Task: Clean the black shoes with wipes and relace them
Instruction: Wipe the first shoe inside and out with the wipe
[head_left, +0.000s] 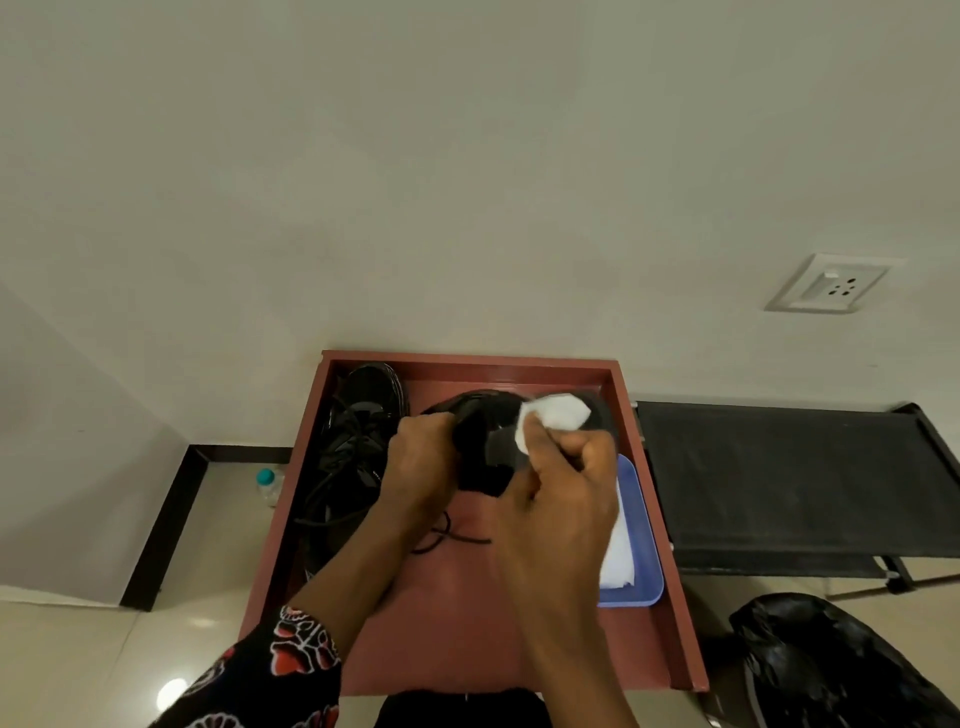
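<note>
One glossy black shoe (480, 447) lies on its side in the middle of the red-brown table (457, 644). My left hand (421, 462) grips its opening edge. My right hand (561, 499) pinches a white wipe (553, 413) and holds it against the shoe's upper. The second black shoe (358, 441) lies along the table's left side with loose laces trailing toward me. A black lace (447, 538) lies on the table below the held shoe. More white wipes (618, 564) sit in a blue tray (641, 587), partly hidden by my right hand.
The table has a raised rim (467, 358) against the wall. A black fabric rack (789, 483) stands to the right, with a black plastic bag (826, 665) on the floor near it. A water bottle (270, 483) stands on the floor left of the table.
</note>
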